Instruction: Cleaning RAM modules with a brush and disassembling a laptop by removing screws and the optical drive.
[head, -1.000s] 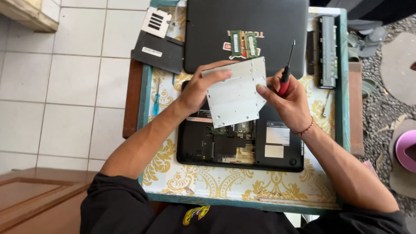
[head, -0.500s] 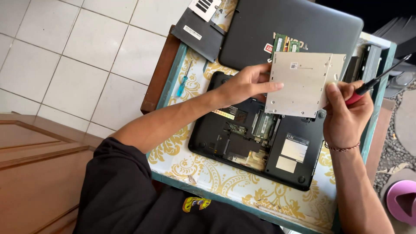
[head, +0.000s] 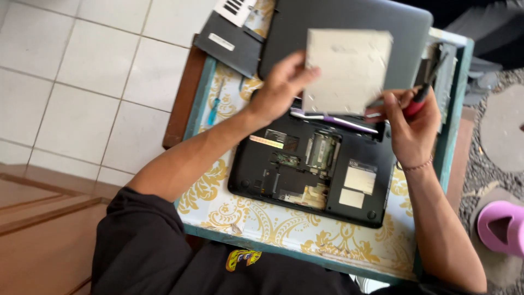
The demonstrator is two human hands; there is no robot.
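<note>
Raised flat grey drive (head: 348,70), scuffed

Blue-handled screwdriver (head: 213,112) at my table's (head: 284,232) left edge; grey laptop lid (head: 349,22) along its far edge; pink sandal (head: 502,226) on floor.

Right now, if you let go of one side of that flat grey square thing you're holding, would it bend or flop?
Probably not. The flat grey square drive keeps straight edges though the left hand grips only one side, so it looks stiff. It is thin, so likely light. Its smooth metal face may be slippery, and the right hand also holds a red-handled screwdriver.
</note>
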